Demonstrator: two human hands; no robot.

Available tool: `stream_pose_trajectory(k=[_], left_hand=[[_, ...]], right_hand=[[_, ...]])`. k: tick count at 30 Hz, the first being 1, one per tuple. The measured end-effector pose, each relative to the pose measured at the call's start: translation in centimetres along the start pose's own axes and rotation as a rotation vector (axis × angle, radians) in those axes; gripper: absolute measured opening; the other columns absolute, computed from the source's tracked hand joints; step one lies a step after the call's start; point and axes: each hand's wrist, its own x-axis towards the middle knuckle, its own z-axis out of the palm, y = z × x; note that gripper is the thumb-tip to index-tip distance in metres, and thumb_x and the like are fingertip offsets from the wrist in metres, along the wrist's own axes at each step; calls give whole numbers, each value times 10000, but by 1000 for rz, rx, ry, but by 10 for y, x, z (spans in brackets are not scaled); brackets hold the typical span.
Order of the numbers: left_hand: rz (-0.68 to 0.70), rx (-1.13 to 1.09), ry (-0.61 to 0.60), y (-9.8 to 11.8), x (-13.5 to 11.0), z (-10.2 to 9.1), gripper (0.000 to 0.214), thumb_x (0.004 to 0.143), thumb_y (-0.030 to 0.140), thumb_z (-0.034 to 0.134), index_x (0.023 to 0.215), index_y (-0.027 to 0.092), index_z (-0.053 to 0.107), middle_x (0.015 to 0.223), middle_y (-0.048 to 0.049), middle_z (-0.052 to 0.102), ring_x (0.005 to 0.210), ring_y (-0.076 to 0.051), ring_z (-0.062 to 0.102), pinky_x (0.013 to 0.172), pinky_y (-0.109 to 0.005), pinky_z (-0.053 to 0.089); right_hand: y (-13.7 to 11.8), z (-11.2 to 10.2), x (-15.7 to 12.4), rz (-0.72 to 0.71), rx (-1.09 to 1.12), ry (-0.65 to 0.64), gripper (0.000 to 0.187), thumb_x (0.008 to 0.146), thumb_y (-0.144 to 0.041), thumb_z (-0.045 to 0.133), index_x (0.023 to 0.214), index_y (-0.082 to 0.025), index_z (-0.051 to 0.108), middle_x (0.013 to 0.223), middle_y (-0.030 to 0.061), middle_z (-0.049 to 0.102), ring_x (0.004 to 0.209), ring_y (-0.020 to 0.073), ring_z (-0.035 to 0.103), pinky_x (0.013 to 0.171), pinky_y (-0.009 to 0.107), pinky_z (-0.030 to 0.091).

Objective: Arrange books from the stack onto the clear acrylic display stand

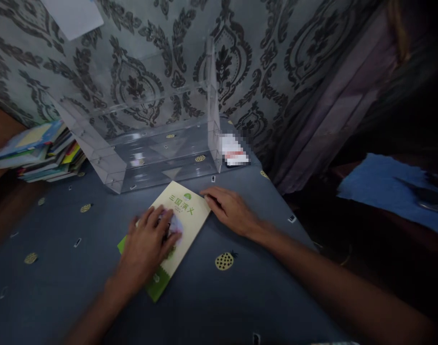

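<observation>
A cream and green book with green Chinese characters on its cover lies tilted on the blue tablecloth. My left hand rests over the lower left of the cover, its fingers spread, hiding part of the cover picture. At the book's upper right corner is my right hand, thumb and fingers drawn close together around that corner. Just beyond the book stands a clear acrylic shelf with see-through tiers.
A stack of books sits at the left. Beside the shelf's right end is a blurred-out white and red item. A patterned curtain hangs behind. Off the table's right edge lies a blue cloth.
</observation>
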Motion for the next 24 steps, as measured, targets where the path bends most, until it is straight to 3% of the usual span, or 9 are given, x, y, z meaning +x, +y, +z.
stream_pose_trajectory(k=[4, 8, 12, 18, 20, 24], left_hand=[[-133, -17, -47, -17, -8, -1, 441, 1018, 390, 470, 1433, 250, 522, 1437, -135, 573, 1219, -328, 603, 892, -481, 568], [-197, -17, -69, -8, -8, -4, 446, 1000, 431, 502, 1400, 239, 552, 1337, -147, 611, 1148, -330, 630, 730, -404, 599], [-164, -33, -49, 9, -6, -2, 460, 1005, 445, 484, 1378, 186, 555, 1248, -162, 615, 1102, -320, 620, 619, -333, 569], [-97, 35, -50, 23, -7, -10, 475, 1016, 462, 450, 1351, 143, 559, 1122, -157, 643, 994, -317, 623, 671, -388, 563], [9, 31, 3, 27, -9, -11, 462, 1009, 476, 463, 1303, 144, 592, 1123, -160, 660, 1031, -329, 617, 782, -445, 560], [392, -122, 96, 38, -19, -6, 508, 965, 531, 541, 1319, 169, 584, 1296, -161, 637, 1237, -333, 552, 1004, -489, 491]], right_hand=[[-3, -1, -1, 38, -32, 27, 253, 975, -211, 459, 1116, -212, 669, 1038, 88, 740, 880, 234, 684, 792, 371, 522], [0, 0, 0, 48, -44, 83, 223, 967, -231, 474, 1058, -212, 676, 973, 87, 727, 824, 234, 664, 764, 376, 526], [7, 2, 5, 1, 56, 106, 245, 968, -232, 462, 1130, -213, 646, 1057, 97, 699, 949, 242, 663, 851, 408, 540], [12, 4, 8, -8, 88, 91, 280, 990, -280, 445, 1209, -230, 613, 1152, 92, 680, 1025, 239, 642, 931, 433, 522], [12, 4, 7, -3, 81, 88, 285, 996, -286, 438, 1217, -224, 607, 1155, 94, 679, 1019, 233, 638, 928, 422, 520], [9, 5, 4, -12, 67, 81, 292, 999, -273, 422, 1216, -205, 605, 1174, 107, 677, 1034, 238, 634, 941, 419, 511]])
